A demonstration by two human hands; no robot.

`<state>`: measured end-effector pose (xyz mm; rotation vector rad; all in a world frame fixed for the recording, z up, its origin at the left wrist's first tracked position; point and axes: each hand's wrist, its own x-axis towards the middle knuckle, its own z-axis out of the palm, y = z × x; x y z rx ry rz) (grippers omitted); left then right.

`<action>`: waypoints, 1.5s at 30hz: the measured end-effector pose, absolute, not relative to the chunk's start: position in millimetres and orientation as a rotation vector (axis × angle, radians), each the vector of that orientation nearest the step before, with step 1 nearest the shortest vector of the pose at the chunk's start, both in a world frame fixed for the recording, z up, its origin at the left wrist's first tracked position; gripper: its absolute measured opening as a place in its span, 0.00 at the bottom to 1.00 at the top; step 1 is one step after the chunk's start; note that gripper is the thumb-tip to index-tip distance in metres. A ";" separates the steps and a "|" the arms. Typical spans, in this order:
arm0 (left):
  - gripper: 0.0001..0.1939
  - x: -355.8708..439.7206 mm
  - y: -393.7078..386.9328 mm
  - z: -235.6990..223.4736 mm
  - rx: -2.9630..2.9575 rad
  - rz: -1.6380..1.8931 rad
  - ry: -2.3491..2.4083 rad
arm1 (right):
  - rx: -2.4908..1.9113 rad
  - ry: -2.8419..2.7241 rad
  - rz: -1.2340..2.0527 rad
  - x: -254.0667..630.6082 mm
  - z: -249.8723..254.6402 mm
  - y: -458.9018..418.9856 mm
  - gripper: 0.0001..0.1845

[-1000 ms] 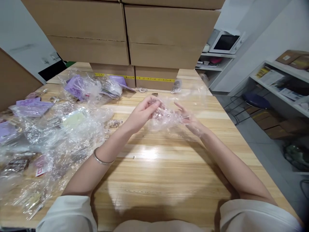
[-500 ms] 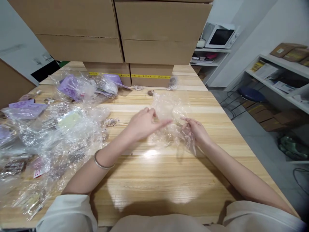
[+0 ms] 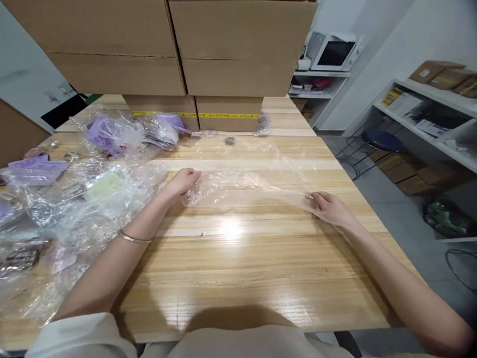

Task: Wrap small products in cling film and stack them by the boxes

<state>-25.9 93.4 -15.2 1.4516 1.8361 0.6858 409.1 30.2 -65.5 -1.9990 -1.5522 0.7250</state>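
A clear plastic bag [image 3: 253,186] is stretched sideways above the wooden table [image 3: 238,268]. My left hand [image 3: 182,181] is closed on its left end, and my right hand [image 3: 328,206] pinches its right edge. The film is thin and see-through, so its exact outline is hard to make out. Just beyond it lies a small brown clump [image 3: 229,141], apparently in clear wrap. Left of my left hand spreads a heap of crumpled clear wrappers [image 3: 93,209], with a pale green-yellow card [image 3: 106,184] among them.
Large cardboard boxes [image 3: 242,74] are stacked at the table's back. Purple packets [image 3: 102,134] lie back left, and a small dark clear-wrapped packet [image 3: 262,124] sits by the boxes. Past the right table edge are a stool [image 3: 382,140], shelves [image 3: 439,109] and a microwave [image 3: 333,52].
My hands have moved apart, left hand leftward and right hand rightward, pulling the bunched plastic bag out wide. My left fingers, spread before, are now closed on it.
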 end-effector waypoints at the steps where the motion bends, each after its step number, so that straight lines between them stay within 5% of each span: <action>1: 0.13 -29.1 87.8 -17.3 1.507 0.620 1.898 | -2.127 -1.615 0.619 415.4 -64.0 30.5 0.23; 5: 0.13 -19.3 63.2 -14.1 2.095 0.451 2.248 | -2.394 -1.829 -0.142 417.3 -41.6 31.7 0.39; 7: 0.15 -6.0 53.8 -9.7 2.473 0.435 2.092 | -2.191 -2.011 -0.363 403.2 -26.6 35.2 0.36; 12: 0.26 17.9 39.4 -20.8 2.748 0.082 1.081 | -1.625 -2.452 -0.082 343.0 -1.4 75.4 0.21; 15: 0.44 18.4 28.0 -39.0 2.553 -0.068 1.036 | -1.489 -2.468 0.101 302.4 2.2 130.6 0.21; 18: 0.50 15.1 15.8 -51.8 2.465 -0.107 1.030 | -1.436 -2.453 0.207 260.9 -3.8 198.0 0.20; 23: 0.53 12.7 5.6 -59.0 2.457 -0.039 1.021 | -1.549 -2.439 0.268 199.5 -32.0 279.1 0.36; 35: 0.53 13.8 2.1 -61.0 2.401 0.012 1.026 | -1.414 -2.377 0.279 111.8 -57.9 325.4 0.20; 42: 0.54 13.7 3.8 -59.9 2.386 -0.014 1.014 | -1.552 -2.416 0.273 101.3 -54.3 320.7 0.30; 45: 0.54 13.1 5.1 -56.7 2.368 -0.052 0.998 | -1.604 -2.497 0.318 114.0 -45.3 314.9 0.25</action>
